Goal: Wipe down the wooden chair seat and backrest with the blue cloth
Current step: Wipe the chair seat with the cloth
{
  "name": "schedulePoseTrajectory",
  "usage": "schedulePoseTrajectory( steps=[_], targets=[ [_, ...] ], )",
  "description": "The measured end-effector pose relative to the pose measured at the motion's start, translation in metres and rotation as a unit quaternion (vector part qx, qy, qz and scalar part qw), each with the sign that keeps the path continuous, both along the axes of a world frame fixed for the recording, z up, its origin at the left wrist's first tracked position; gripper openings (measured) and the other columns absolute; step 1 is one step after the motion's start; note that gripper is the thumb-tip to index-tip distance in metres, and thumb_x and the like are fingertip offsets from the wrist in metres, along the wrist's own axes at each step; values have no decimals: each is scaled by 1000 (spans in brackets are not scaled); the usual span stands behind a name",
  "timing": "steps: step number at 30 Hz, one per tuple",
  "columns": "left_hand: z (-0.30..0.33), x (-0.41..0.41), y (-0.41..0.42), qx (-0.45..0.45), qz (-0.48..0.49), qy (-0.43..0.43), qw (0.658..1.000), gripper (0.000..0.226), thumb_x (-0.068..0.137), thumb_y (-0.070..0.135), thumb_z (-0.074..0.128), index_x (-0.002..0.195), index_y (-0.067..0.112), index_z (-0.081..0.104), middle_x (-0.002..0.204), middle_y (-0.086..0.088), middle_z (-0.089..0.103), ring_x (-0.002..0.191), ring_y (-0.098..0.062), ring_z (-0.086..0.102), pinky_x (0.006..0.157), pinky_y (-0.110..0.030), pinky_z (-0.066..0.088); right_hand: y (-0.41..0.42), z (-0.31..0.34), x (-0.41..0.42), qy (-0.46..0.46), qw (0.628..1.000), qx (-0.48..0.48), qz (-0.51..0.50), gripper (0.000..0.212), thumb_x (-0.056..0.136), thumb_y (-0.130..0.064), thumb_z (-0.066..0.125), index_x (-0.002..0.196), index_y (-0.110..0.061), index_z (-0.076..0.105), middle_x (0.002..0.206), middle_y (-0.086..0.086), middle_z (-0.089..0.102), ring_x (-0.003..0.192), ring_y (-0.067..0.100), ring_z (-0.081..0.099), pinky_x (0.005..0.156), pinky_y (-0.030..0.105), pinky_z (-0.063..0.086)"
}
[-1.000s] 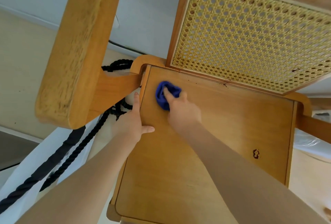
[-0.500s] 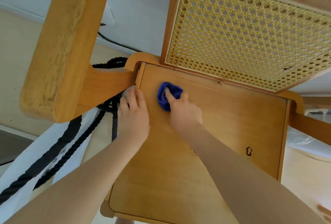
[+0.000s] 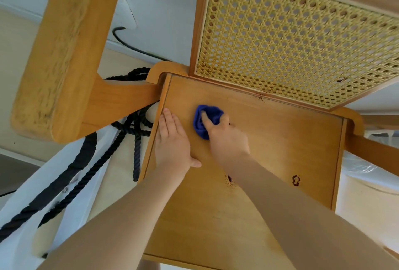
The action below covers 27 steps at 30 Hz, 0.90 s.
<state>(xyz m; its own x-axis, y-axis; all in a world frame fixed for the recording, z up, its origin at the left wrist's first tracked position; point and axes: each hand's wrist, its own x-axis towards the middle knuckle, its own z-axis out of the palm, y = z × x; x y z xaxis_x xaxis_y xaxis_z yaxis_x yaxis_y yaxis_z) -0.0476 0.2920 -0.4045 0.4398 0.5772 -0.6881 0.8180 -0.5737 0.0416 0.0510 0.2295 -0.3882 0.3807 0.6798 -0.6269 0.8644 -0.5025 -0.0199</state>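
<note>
The wooden chair seat (image 3: 269,144) fills the middle of the view, with the woven cane backrest (image 3: 291,38) rising behind it. My right hand (image 3: 226,138) presses a bunched blue cloth (image 3: 205,119) onto the rear left part of the seat. My left hand (image 3: 172,142) lies flat on the seat's left edge, fingers together and pointing toward the back, holding nothing. A dark chipped spot (image 3: 295,180) and a stain (image 3: 230,180) mark the seat nearer to me.
A thick wooden armrest (image 3: 62,58) stands at the left, another armrest rail (image 3: 375,155) at the right. Dark rope (image 3: 90,166) lies over white sheeting (image 3: 28,194) on the floor to the left. A black cable (image 3: 129,45) runs along the wall.
My left hand has slid from the seat's left side edge up onto the seat top, lying flat. The right hand with the cloth has shifted slightly right along the rear of the seat.
</note>
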Motion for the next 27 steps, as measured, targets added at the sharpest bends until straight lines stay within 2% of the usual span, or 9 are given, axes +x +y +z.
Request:
schedulePoseTrajectory(
  steps=[3,6,9,12,14,19,23,27],
  targets=[
    [0,4,-1,10,-3,13,1000,144,56,60,76,139,-5,-22,149,-22,-26,141,-33,-14,114,-37,0,13,-6,33,-45,998,3,41,68,97,-11,37,149,-35,3,137,22,31,101,38,52,59,39,44],
    [-4,5,-1,4,7,9,1000,145,56,58,78,139,-4,-23,149,-22,-26,141,-33,-14,115,-37,1,26,-8,58,-77,997,3,5,65,97,-11,35,149,-35,5,139,22,30,99,37,54,60,37,40],
    [-3,2,-1,-1,12,3,1000,144,57,57,78,140,-3,-23,149,-21,-27,141,-31,-16,115,-36,1,2,-7,64,-63,997,-12,-29,68,96,-8,36,149,-35,3,140,21,30,92,34,57,57,35,41],
    [0,2,-2,-5,12,-1,1000,143,58,57,77,140,-4,-23,149,-21,-27,141,-32,-16,115,-36,1,-23,-1,73,-77,994,-43,-71,71,95,-7,37,149,-36,2,144,20,28,94,35,59,57,34,42],
    [1,3,-2,-5,12,-1,1000,142,58,57,77,140,-4,-23,149,-21,-27,141,-32,-16,115,-36,0,-17,0,72,-85,992,-39,-83,68,95,-7,36,149,-34,4,145,21,27,94,35,60,58,33,41],
    [-1,5,-1,-4,12,12,1000,142,59,58,76,139,-4,-24,148,-21,-29,140,-32,-17,114,-36,-2,24,-10,48,-35,998,12,-58,66,95,-7,34,150,-31,6,143,22,26,94,35,59,60,35,40],
    [1,5,-2,-13,22,8,1000,142,60,55,77,139,-3,-26,147,-20,-30,140,-32,-19,114,-36,-2,-12,-11,72,-66,995,0,-80,64,97,-14,37,148,-37,5,138,18,34,85,32,59,57,32,39],
    [1,4,-2,-16,24,2,1000,142,59,54,78,138,-4,-26,147,-21,-31,140,-32,-19,114,-36,-2,-38,-6,85,-103,986,-41,-127,64,98,-15,37,149,-36,5,141,19,33,88,33,61,57,31,41]
  ],
)
